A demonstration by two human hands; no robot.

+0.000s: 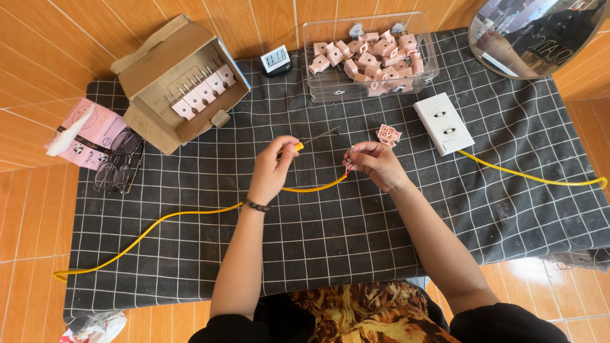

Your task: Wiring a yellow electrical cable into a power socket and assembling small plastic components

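My left hand grips a screwdriver with a yellow handle, its thin metal shaft pointing right and away. My right hand pinches the stripped end of a yellow cable that runs left across the dark checked cloth. The wire tips stick up between my fingers. A small pink plug part lies on the cloth just beyond my right hand.
A clear plastic box of several pink plug parts stands at the back. A cardboard box holding pronged plugs lies at the back left. A white socket block with another yellow cable, glasses, a pink packet, a small timer and a mirror surround them.
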